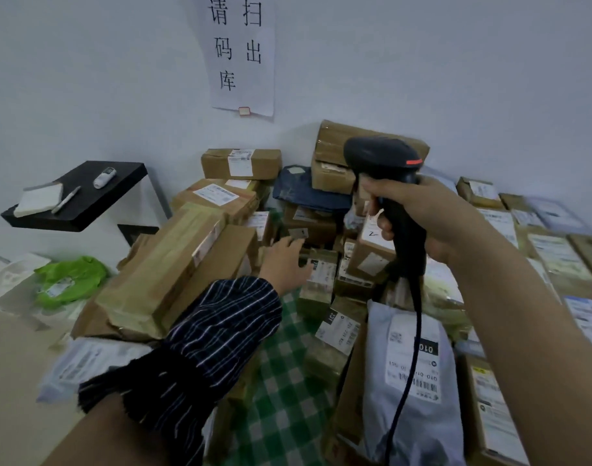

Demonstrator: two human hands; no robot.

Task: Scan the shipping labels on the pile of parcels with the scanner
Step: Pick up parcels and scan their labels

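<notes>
Head view: right hand (432, 216) fingers grasp the scanner (382, 156); left hand (284, 264), fingers released, hovers just beside a parcel (318, 284).

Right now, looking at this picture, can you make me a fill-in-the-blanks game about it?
1. The right hand grips a corded handheld plastic scanner that is ____ with a red mark.
2. The crumpled plastic bag left of the brown cardboard parcels is ____.
3. The white paper sign with black characters hangs on the ____.

Missing words: black; green; wall.
</notes>
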